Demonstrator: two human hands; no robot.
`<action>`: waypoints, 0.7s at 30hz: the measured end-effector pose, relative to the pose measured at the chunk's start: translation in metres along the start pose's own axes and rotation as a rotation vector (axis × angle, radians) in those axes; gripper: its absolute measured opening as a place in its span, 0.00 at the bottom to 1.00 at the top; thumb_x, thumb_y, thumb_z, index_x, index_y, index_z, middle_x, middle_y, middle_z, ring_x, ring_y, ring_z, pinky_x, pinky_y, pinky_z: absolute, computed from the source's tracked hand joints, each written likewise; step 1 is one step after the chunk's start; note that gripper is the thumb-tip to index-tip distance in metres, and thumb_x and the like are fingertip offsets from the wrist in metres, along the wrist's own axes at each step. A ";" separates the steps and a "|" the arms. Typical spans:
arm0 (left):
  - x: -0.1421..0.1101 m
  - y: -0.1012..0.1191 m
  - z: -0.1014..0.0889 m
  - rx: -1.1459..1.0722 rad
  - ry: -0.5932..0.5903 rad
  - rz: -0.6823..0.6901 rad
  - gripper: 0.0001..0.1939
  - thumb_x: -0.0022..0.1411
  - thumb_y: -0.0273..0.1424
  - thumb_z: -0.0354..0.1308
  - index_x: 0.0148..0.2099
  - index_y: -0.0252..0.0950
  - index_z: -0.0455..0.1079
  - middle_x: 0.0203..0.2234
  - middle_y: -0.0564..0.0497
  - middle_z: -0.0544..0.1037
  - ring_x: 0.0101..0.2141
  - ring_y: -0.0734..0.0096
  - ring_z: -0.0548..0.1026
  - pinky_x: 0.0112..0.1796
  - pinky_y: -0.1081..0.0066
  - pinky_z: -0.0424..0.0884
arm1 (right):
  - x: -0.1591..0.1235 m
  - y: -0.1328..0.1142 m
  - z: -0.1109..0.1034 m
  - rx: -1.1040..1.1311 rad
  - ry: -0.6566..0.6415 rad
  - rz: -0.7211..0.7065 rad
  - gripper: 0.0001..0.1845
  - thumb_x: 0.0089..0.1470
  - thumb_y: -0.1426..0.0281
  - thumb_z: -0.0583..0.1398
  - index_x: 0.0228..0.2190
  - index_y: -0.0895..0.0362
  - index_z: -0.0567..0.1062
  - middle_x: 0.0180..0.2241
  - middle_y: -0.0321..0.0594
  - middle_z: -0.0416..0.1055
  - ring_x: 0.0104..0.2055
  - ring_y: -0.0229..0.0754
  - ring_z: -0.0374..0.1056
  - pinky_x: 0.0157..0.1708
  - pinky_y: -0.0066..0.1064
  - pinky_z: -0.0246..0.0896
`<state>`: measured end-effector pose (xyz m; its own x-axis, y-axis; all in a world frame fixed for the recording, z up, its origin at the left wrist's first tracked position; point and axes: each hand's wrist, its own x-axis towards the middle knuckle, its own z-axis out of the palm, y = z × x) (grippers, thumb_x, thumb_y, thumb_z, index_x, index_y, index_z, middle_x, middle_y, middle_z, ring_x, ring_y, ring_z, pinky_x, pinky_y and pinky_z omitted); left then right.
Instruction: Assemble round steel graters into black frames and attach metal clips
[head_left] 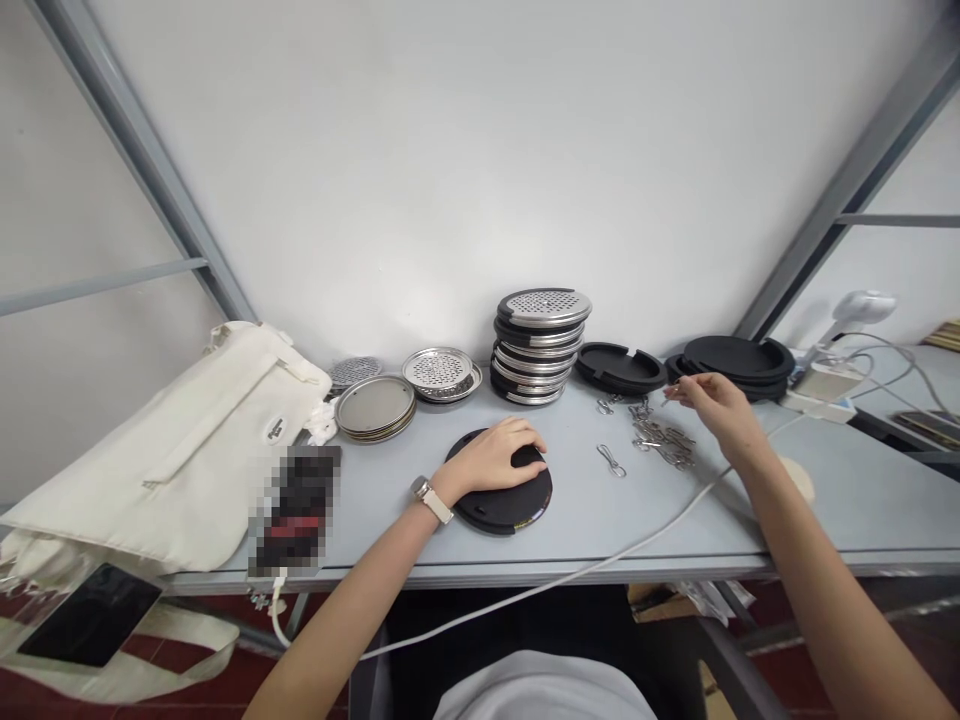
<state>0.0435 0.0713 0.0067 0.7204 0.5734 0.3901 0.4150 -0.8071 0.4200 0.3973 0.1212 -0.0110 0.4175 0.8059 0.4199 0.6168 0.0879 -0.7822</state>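
Note:
My left hand [495, 455] lies over a black round disc [491, 508] on the table, fingers and thumb curled at its right side. Part of the disc is hidden beneath the palm. To the right, my right hand [712, 405] is raised a little above the tabletop, thumb and fingers pinched on a small metal hook [670, 393]. Below it lies a loose pile of similar metal hooks [666, 440]. A single wire hook [611, 460] lies between the pile and the disc.
Behind stands a tall stack of black-and-silver discs [541, 345]. Perforated metal plates [437, 369], plain metal lids [375, 405] and black trays [621, 367] sit around it. A white bag [187, 450] and a blurred phone [296, 510] are left. A white cable [600, 565] crosses the front edge.

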 end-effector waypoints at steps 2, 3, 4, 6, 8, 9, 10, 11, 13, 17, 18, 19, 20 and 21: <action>0.000 0.000 0.000 0.002 0.002 0.002 0.08 0.61 0.32 0.56 0.42 0.36 0.69 0.39 0.49 0.72 0.45 0.65 0.69 0.48 0.66 0.65 | -0.007 -0.008 -0.001 0.080 -0.086 -0.013 0.14 0.56 0.58 0.54 0.31 0.57 0.68 0.31 0.47 0.75 0.30 0.37 0.68 0.32 0.28 0.61; 0.000 0.000 0.000 0.002 0.003 0.004 0.08 0.61 0.32 0.56 0.42 0.36 0.69 0.39 0.49 0.72 0.44 0.65 0.69 0.48 0.66 0.65 | -0.012 -0.012 -0.001 0.126 -0.134 -0.011 0.15 0.54 0.57 0.56 0.31 0.58 0.69 0.31 0.46 0.74 0.29 0.37 0.67 0.32 0.29 0.61; 0.000 0.000 0.000 0.002 0.002 0.006 0.08 0.61 0.32 0.56 0.42 0.36 0.69 0.38 0.49 0.72 0.44 0.65 0.69 0.48 0.66 0.65 | -0.018 -0.018 0.000 0.150 -0.190 -0.005 0.17 0.53 0.56 0.57 0.31 0.58 0.71 0.31 0.46 0.73 0.29 0.37 0.66 0.32 0.29 0.60; 0.000 0.000 0.000 0.001 0.000 0.006 0.08 0.61 0.32 0.56 0.42 0.36 0.69 0.38 0.49 0.73 0.44 0.65 0.69 0.48 0.66 0.65 | -0.032 -0.032 0.008 0.132 -0.362 0.004 0.20 0.53 0.54 0.57 0.32 0.59 0.75 0.33 0.46 0.74 0.30 0.39 0.66 0.32 0.30 0.61; 0.000 0.001 0.000 -0.002 -0.002 0.005 0.08 0.61 0.32 0.56 0.42 0.36 0.69 0.38 0.49 0.73 0.44 0.65 0.69 0.48 0.66 0.65 | -0.048 -0.049 0.022 0.164 -0.495 -0.005 0.22 0.52 0.53 0.57 0.36 0.58 0.77 0.36 0.46 0.75 0.34 0.42 0.68 0.33 0.32 0.63; 0.000 0.001 -0.001 -0.005 -0.003 0.006 0.07 0.61 0.32 0.56 0.42 0.36 0.69 0.38 0.49 0.73 0.45 0.65 0.69 0.49 0.66 0.65 | -0.057 -0.058 0.031 0.196 -0.561 -0.029 0.21 0.52 0.53 0.57 0.36 0.57 0.77 0.38 0.46 0.75 0.36 0.44 0.69 0.35 0.33 0.65; 0.000 0.001 -0.001 -0.008 -0.002 0.009 0.08 0.61 0.32 0.56 0.42 0.36 0.69 0.39 0.49 0.73 0.45 0.65 0.69 0.49 0.65 0.65 | -0.066 -0.067 0.041 0.242 -0.619 -0.067 0.20 0.52 0.53 0.58 0.37 0.56 0.77 0.40 0.45 0.75 0.39 0.45 0.70 0.38 0.34 0.66; 0.000 0.001 -0.001 -0.010 0.000 0.013 0.08 0.61 0.32 0.56 0.42 0.36 0.69 0.39 0.48 0.73 0.45 0.65 0.69 0.49 0.65 0.65 | -0.075 -0.074 0.051 0.289 -0.666 -0.099 0.20 0.51 0.53 0.59 0.37 0.56 0.77 0.40 0.45 0.75 0.39 0.46 0.71 0.40 0.36 0.67; 0.000 0.001 -0.001 -0.012 0.007 0.018 0.08 0.61 0.32 0.56 0.43 0.37 0.68 0.39 0.48 0.73 0.46 0.65 0.69 0.50 0.65 0.65 | -0.093 -0.087 0.068 0.375 -0.704 -0.181 0.21 0.50 0.53 0.59 0.38 0.55 0.74 0.37 0.45 0.75 0.37 0.46 0.72 0.41 0.39 0.68; 0.000 0.001 0.000 -0.007 0.017 0.009 0.08 0.60 0.32 0.57 0.42 0.37 0.68 0.40 0.48 0.72 0.46 0.64 0.69 0.50 0.64 0.65 | -0.115 -0.092 0.083 0.319 -0.514 -0.295 0.15 0.56 0.58 0.56 0.40 0.54 0.68 0.37 0.43 0.72 0.38 0.45 0.72 0.42 0.41 0.67; 0.000 0.001 0.000 -0.006 0.020 0.004 0.08 0.60 0.33 0.57 0.42 0.37 0.67 0.40 0.47 0.72 0.46 0.63 0.69 0.49 0.64 0.65 | -0.117 -0.091 0.082 0.292 -0.482 -0.309 0.14 0.56 0.59 0.56 0.39 0.55 0.68 0.38 0.44 0.70 0.38 0.44 0.71 0.42 0.41 0.66; -0.001 0.001 0.001 -0.007 0.023 -0.001 0.09 0.60 0.33 0.57 0.43 0.37 0.67 0.40 0.48 0.72 0.46 0.63 0.69 0.49 0.64 0.65 | -0.117 -0.089 0.080 0.270 -0.457 -0.321 0.13 0.56 0.59 0.56 0.38 0.55 0.69 0.39 0.44 0.69 0.37 0.44 0.71 0.42 0.40 0.66; -0.001 0.001 0.001 -0.009 0.027 -0.006 0.09 0.60 0.33 0.57 0.43 0.37 0.66 0.40 0.48 0.72 0.46 0.63 0.69 0.49 0.64 0.65 | -0.117 -0.087 0.078 0.252 -0.437 -0.331 0.12 0.56 0.60 0.57 0.37 0.55 0.70 0.39 0.44 0.68 0.37 0.43 0.71 0.42 0.40 0.66; -0.001 0.001 0.001 -0.015 0.030 -0.011 0.10 0.60 0.33 0.57 0.43 0.37 0.66 0.40 0.48 0.71 0.45 0.64 0.69 0.48 0.64 0.65 | -0.116 -0.086 0.076 0.233 -0.420 -0.340 0.12 0.56 0.60 0.57 0.35 0.55 0.71 0.39 0.44 0.67 0.37 0.43 0.70 0.41 0.39 0.66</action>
<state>0.0439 0.0700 0.0058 0.6986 0.5862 0.4101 0.4141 -0.7988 0.4364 0.2450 0.0646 -0.0279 -0.1073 0.8684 0.4841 0.4870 0.4704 -0.7359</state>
